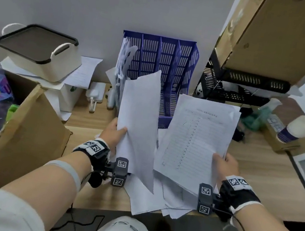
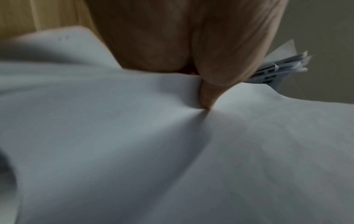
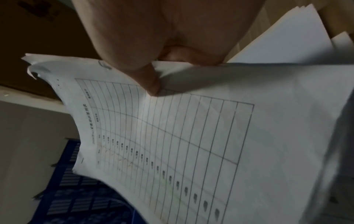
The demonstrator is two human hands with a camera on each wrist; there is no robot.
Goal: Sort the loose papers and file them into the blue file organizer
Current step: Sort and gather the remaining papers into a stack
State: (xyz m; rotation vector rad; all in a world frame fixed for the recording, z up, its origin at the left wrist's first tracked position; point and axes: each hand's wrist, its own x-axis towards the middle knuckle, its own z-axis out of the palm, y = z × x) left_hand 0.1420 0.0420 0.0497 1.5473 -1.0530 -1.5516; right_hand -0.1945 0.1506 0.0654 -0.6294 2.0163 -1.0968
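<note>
The blue file organizer stands against the back wall, with crumpled papers in its leftmost slot. My left hand pinches a blank white sheet at its left edge, lifted in front of the organizer; the thumb presses into the blank sheet. My right hand grips a stack of printed table sheets by the lower right corner, thumb on top. In the right wrist view that thumb lies on the gridded form. More loose papers lie on the desk beneath.
A tilted cardboard flap stands at the left. A white storage box with dark lid sits on papers at the back left. A black wire rack under a big cardboard box fills the right. A charger lies by the organizer.
</note>
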